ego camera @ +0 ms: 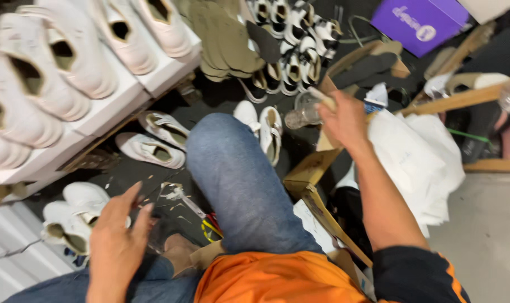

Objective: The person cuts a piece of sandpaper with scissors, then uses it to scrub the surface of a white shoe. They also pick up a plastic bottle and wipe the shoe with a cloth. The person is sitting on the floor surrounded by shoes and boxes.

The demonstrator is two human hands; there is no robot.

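My right hand [344, 119] is stretched forward past my raised knee in blue jeans [232, 174] and grips a thin wooden stick or brush handle [323, 97]. Its end sits at a clear glass jar [303, 112] on the floor. My left hand [117, 238] hangs low at the left with fingers apart, holding nothing, just beside a pair of white shoes [69, 216] on the floor. Another white pair [263, 126] lies beyond my knee.
A white shelf [106, 109] at the left carries several white shoes. Olive insoles [224, 39] and black-and-white shoes [291, 47] lie at the top. A purple box [417, 22], stacked white sheets [417, 163], cardboard [314, 185] and wooden slats [457, 100] fill the right.
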